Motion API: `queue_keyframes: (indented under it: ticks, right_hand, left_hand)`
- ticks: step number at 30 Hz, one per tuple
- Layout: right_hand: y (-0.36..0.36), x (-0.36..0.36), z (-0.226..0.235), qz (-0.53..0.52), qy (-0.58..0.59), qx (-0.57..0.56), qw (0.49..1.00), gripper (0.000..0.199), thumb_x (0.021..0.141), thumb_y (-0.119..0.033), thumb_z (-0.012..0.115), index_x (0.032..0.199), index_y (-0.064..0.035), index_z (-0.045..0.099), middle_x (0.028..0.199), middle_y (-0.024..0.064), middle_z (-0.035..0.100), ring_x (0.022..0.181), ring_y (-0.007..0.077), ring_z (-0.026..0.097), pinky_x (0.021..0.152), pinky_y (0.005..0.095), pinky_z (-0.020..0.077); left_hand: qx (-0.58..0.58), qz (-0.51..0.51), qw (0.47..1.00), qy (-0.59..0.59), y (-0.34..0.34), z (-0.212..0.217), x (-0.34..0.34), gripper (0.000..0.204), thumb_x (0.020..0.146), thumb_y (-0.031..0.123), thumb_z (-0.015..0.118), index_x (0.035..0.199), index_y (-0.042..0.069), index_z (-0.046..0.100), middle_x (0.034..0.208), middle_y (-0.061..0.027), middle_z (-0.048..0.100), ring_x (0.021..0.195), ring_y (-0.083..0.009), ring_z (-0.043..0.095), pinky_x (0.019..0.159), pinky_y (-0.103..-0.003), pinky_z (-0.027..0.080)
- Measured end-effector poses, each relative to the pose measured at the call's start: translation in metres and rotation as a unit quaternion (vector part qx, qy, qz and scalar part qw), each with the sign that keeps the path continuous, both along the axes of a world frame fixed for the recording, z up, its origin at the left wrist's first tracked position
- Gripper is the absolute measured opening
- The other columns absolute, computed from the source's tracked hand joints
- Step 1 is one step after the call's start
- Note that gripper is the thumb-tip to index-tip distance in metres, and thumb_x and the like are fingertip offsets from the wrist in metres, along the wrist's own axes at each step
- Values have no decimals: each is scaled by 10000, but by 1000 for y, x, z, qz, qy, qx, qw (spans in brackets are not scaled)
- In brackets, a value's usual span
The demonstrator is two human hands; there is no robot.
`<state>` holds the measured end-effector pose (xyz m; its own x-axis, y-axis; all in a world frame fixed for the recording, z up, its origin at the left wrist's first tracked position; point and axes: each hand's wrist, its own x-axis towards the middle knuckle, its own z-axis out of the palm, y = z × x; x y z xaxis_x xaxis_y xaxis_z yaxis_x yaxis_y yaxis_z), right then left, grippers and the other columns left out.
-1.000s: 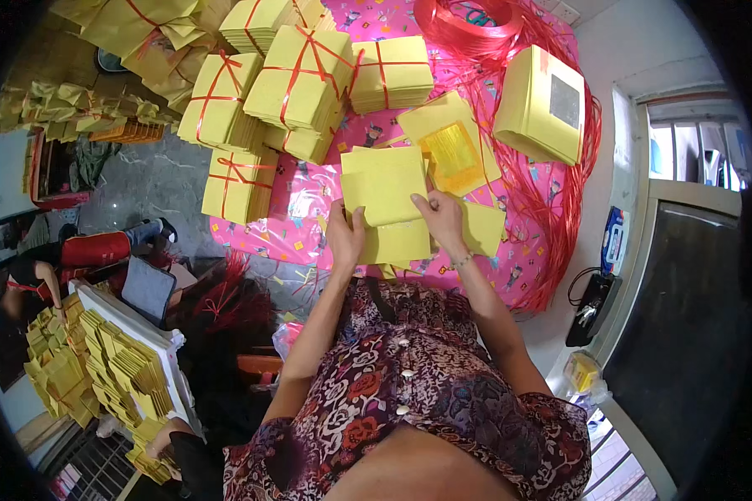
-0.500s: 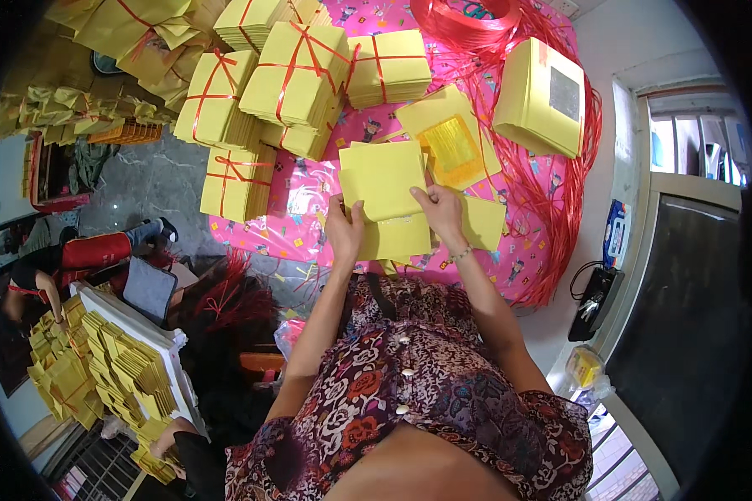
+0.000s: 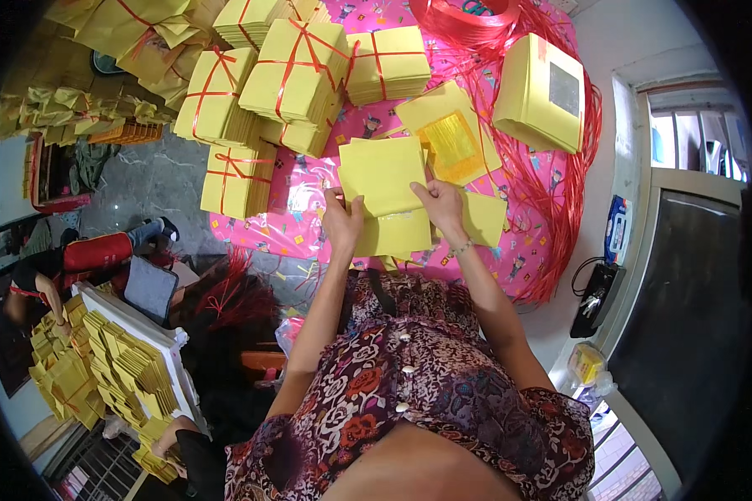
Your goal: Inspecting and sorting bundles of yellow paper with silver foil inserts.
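My left hand (image 3: 342,219) grips the near left corner of a small stack of yellow paper sheets (image 3: 382,171), thumb on top. On the right edge of that stack, my right hand (image 3: 441,205) is closed with its thumb on the paper. Beneath and nearer to me lie more yellow sheets (image 3: 393,235), partly covered by the held stack. Just beyond my right hand sits a yellow sheet with a shiny gold square (image 3: 449,144). Another yellow sheet (image 3: 482,220) pokes out to the right of my right wrist.
Yellow paper bundles tied with red ribbon (image 3: 297,71) are piled at the far left of the pink patterned tablecloth (image 3: 288,234). A thick yellow paper stack (image 3: 539,96) and red plastic strands (image 3: 572,217) lie at right. Two people work at a white table (image 3: 188,380) lower left.
Both hands keep hold of the paper stack, which has shifted very slightly away from me. The sheets' edges are a little less even at the far left corner.
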<state>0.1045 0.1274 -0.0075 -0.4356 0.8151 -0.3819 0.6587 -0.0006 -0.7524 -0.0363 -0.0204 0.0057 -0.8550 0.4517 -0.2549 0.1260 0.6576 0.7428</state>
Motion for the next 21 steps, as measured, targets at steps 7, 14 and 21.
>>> queue_keyframes:
  ticks: [7, 14, 21]
  right_hand:
    - [-2, -2, 4, -10, 12, 8, 1000, 372, 790, -336, 730, 652, -13, 607, 531, -1, 551, 484, 55, 452, 463, 263, 357]
    - [-3, -2, -5, -15, -3, 32, 999, 405, 769, -411, 712, 666, -30, 622, 568, 59, 596, 518, 169, 546, 502, 334, 413]
    - [-3, -1, -7, -20, 7, 43, 999, 442, 750, -471, 695, 673, -40, 635, 604, 115, 622, 565, 274, 601, 545, 393, 443]
  left_hand:
    - [-33, -38, 997, 53, 2, 4, -3, 374, 793, 184, 679, 1061, 28, 469, 770, -162, 623, 687, -362, 620, 627, -451, 486]
    - [-23, -87, 968, 235, 12, 4, 5, 324, 766, 127, 663, 1030, 45, 493, 926, -174, 541, 727, -387, 585, 612, -483, 471]
    - [25, -187, 971, 148, 13, 4, 14, 186, 801, 122, 637, 953, 50, 558, 858, -148, 532, 761, -338, 579, 652, -436, 478]
